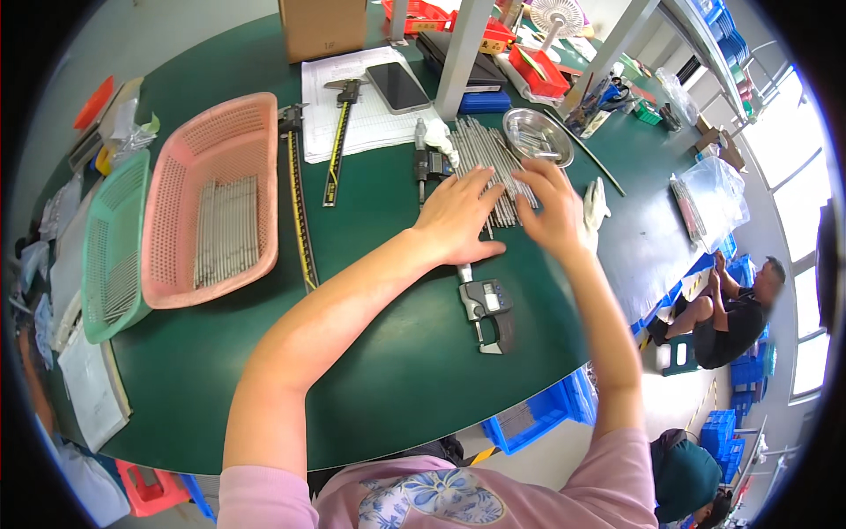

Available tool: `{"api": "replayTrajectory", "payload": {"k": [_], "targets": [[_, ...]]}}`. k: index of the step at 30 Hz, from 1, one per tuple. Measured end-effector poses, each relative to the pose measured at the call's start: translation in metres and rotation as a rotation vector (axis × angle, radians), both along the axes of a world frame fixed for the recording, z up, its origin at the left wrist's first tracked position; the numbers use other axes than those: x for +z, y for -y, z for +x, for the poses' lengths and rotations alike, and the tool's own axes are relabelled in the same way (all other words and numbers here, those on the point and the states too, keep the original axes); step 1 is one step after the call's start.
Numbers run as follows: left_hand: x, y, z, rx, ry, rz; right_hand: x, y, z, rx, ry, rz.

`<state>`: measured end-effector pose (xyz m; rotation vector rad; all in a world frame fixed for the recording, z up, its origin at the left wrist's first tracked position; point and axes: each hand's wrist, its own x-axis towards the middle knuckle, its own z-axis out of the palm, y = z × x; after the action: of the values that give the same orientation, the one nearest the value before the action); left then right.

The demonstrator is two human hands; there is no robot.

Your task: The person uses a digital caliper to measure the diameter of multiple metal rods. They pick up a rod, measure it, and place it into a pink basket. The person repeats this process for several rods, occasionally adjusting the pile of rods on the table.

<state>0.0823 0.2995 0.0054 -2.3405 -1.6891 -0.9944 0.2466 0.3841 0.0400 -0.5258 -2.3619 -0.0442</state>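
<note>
A row of thin metal rods (483,150) lies on the green table (379,353) in front of me. My left hand (458,216) lies flat on the near ends of the rods, fingers spread, holding nothing. My right hand (551,207) hovers open at the right side of the same row, fingers apart and slightly blurred. A digital micrometer (487,309) lies on the table just below my left hand. A white glove (597,207) lies just right of my right hand.
A pink basket (216,132) holding more rods and a green basket (115,238) stand at the left. Long calipers (300,203), a shorter caliper (337,145), a phone (398,86) on papers and a steel bowl (538,134) lie nearby. A person (731,309) sits at the right.
</note>
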Motion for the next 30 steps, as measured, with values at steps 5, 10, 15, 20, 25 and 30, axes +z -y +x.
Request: {"api": "replayTrajectory", "payload": {"k": [5, 10, 15, 20, 25, 30], "targets": [[0.007, -0.012, 0.006, -0.015, -0.045, -0.177, -0.02, 0.015, 0.017, -0.133, 0.044, -0.039], [0.003, -0.019, 0.008, -0.012, 0.083, -0.104, -0.025, 0.017, 0.015, -0.106, 0.151, -0.082], [0.012, -0.01, 0.004, 0.004, 0.056, -0.071, -0.02, 0.026, 0.018, -0.024, -0.011, -0.093], [0.045, 0.062, -0.03, 0.04, 0.029, -0.054, -0.029, 0.037, 0.017, -0.053, -0.112, -0.169], [0.072, 0.174, -0.111, 0.29, 0.024, -0.104, -0.016, 0.113, 0.042, -0.193, 0.046, -0.566], [0.073, 0.242, -0.212, 0.928, 0.029, -0.452, 0.0, 0.156, 0.03, -0.256, 0.263, -0.427]]}}
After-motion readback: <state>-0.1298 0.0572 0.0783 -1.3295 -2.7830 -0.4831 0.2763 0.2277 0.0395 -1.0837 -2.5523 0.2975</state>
